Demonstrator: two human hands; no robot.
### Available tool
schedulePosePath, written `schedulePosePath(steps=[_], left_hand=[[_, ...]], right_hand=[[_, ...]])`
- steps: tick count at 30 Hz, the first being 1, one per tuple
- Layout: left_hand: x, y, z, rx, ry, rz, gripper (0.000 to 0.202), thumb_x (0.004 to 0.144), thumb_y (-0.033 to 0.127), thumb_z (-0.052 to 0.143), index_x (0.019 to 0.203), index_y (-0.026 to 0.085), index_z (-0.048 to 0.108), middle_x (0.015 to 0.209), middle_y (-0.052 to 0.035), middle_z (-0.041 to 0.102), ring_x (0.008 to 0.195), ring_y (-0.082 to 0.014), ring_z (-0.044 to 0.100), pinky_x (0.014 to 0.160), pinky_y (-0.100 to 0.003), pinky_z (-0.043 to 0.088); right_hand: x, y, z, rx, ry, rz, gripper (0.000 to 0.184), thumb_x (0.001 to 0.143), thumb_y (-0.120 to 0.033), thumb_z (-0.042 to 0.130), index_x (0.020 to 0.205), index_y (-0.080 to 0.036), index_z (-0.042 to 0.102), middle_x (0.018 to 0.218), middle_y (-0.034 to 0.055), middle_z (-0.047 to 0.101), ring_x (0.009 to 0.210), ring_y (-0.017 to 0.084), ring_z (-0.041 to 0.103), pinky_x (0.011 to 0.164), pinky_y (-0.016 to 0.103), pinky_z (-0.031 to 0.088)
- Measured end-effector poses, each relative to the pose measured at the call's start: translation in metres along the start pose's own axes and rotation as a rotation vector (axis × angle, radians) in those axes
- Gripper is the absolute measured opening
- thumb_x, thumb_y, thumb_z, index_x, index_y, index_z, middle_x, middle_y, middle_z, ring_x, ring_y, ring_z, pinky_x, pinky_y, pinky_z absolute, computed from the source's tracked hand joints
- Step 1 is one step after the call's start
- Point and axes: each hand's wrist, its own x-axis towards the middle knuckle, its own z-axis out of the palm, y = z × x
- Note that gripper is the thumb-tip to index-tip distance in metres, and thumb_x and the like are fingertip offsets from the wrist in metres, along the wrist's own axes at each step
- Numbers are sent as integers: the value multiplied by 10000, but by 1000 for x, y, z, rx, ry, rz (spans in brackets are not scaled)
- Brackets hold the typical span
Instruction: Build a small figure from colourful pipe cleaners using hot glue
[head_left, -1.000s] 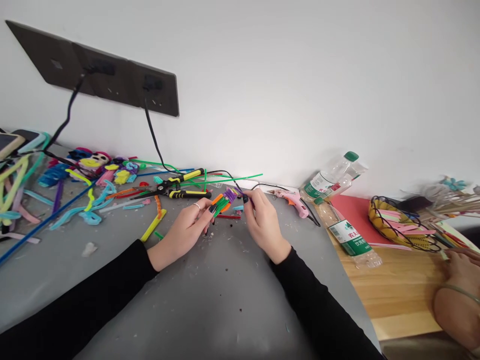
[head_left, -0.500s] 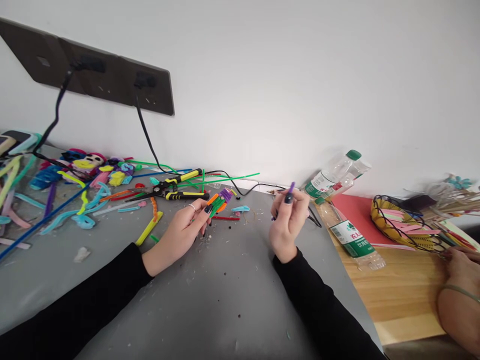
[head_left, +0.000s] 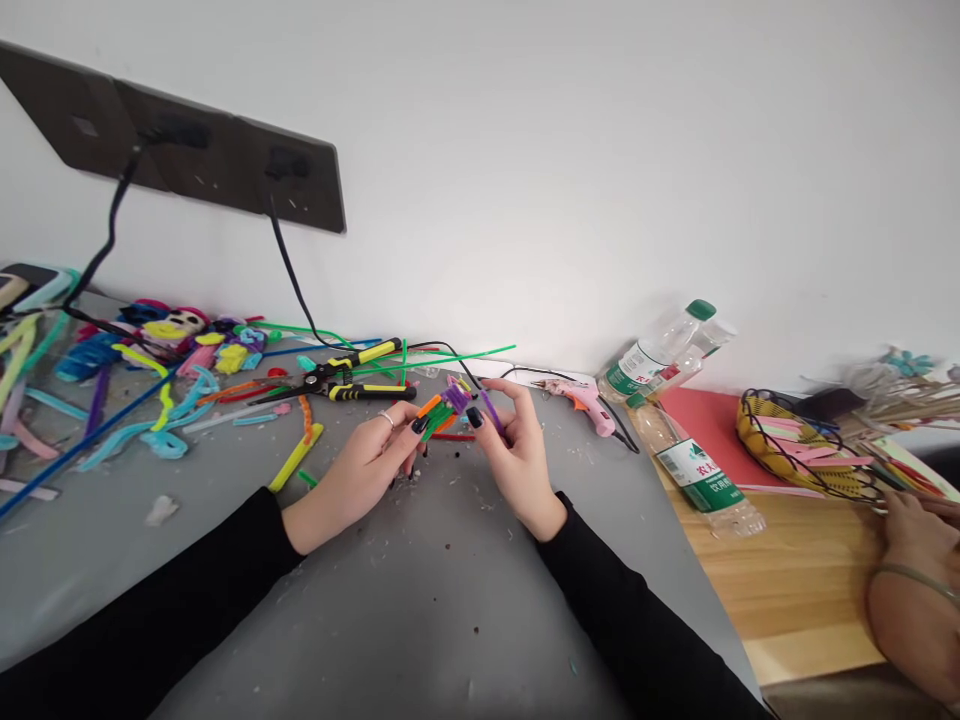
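My left hand (head_left: 367, 465) is closed on a small bundle of pipe cleaners (head_left: 441, 408), orange and green with purple wound round it, held just above the grey table (head_left: 420, 600). My right hand (head_left: 514, 452) pinches a purple pipe cleaner (head_left: 489, 407) right beside the bundle, its end touching the purple winding. Both arms wear black sleeves. A ring shows on my left hand.
Yellow-handled pliers (head_left: 352, 375) lie behind my hands, with long green pipe cleaners (head_left: 450, 355) and a heap of coloured pieces (head_left: 157, 370) to the left. A pink glue gun (head_left: 589, 400), two plastic bottles (head_left: 694, 465), a wire basket (head_left: 802, 445) and another person's hand (head_left: 911, 580) are on the right.
My right hand, which had lifted away to the right with the purple pipe cleaner, has come back left and down to the bundle. My left hand has barely moved.
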Motion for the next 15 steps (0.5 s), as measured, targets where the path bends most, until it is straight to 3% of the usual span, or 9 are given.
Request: schedulePosePath(steps=[3,7,11,15], left_hand=[[0,-1,0,-41,3,-35,387,962,580,492,984,201,570,677,30,549,543,-130,501,482,-240,406],[1,0,-2,-131,-17,-84,415,928,609,548,985,199,575,699,24,559,551,-125,507,491,-242,415],[1,2,-6,-288,-121,-145,419,859,595,634,975,194,593,745,-2,575,572,-130,528,487,-255,404],[0,0,-8,-390,-193,-197,394,831,566,666,969,201,614,790,-25,590,579,-135,545,489,-267,388]], right_hand=[[2,-1,0,117,27,62,400,948,-539,623,1189,-243,505,608,-94,426,515,87,247,500,237,203],[5,1,-4,266,14,125,469,896,-587,686,1162,-230,538,565,-125,333,496,71,179,477,231,149],[9,4,-10,449,-153,229,550,858,-584,743,1232,-223,566,538,-146,245,470,63,140,456,229,126],[9,4,-13,468,-288,274,623,809,-512,822,1313,-236,581,566,-138,310,467,53,190,445,216,172]])
